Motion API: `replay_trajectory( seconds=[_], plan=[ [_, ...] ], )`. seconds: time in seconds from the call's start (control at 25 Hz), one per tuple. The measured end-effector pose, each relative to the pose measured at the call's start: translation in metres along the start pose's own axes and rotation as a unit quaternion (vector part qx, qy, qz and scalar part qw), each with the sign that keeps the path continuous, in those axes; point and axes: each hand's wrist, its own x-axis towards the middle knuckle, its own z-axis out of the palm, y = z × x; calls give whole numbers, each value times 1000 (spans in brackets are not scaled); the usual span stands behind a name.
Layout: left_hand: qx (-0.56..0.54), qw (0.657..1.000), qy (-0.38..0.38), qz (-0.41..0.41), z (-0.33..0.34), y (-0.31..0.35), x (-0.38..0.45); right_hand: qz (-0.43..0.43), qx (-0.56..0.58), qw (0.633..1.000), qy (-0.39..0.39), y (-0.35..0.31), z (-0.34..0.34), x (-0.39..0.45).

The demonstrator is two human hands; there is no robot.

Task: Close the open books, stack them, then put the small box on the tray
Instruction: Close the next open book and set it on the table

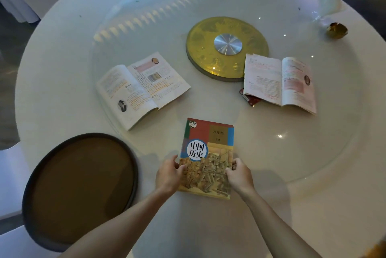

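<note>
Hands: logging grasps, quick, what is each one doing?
Left hand: fingers grip the closed book at its left edge.
Right hand: grips its right edge.

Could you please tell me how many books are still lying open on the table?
2: one open book left of the gold disc, another right of it. None seem hidden.

A: Where is there open room?
B: The bare table [271, 163] right of the closed book [206, 157], and the strip between it and the tray [41, 174].
A: And farther back?
B: Two open books, left [142, 88] and right [279, 82], flank a clear lane to the gold disc [226, 48]. A red box [249, 98] sits tucked under the right one's edge.
</note>
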Motion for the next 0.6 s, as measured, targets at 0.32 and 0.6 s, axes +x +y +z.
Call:
replay_trajectory(
  seconds=[0.32, 0.6],
  plan=[
    [74, 994, -29, 76, 1, -4, 10, -1, -113, 993, 31, 6, 9, 3],
    [41, 998, 2, 52, -3, 46, 31, 26, 1, 999, -30, 8, -30, 30]
  ],
)
